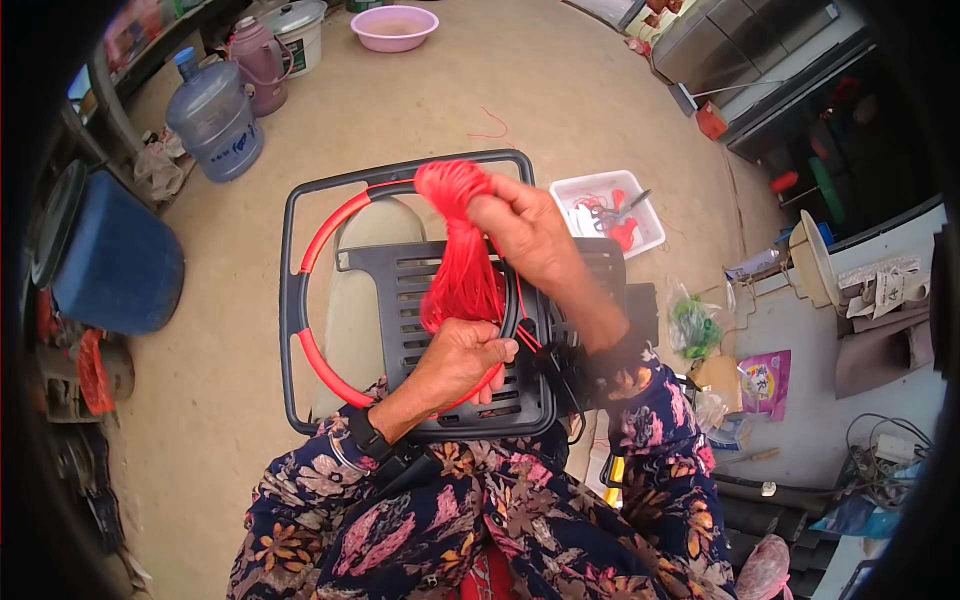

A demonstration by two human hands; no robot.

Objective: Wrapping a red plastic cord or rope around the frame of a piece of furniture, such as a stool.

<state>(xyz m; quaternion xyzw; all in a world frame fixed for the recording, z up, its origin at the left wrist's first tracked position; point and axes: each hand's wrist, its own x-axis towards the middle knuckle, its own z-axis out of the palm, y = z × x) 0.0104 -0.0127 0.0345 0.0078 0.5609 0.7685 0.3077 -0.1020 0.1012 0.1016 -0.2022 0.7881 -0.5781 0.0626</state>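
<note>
We keep the left hand (pixel 462 360) clenched on the lower end of the red cord bundle (pixel 462 262) against the hoop (pixel 330 225), fingers fully closed. The right hand (pixel 520 225), fingers closed round the bundle's top, should hold the strands taut and even. All sits over a dark plastic chair (pixel 420 300). Concrete floor (pixel 560 90): blue water jug (pixel 215 120) left, pink basin (pixel 394 27), white tray (pixel 610 212) right.

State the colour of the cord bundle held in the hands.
Red, the cord bundle; the head view shows it best.
</note>
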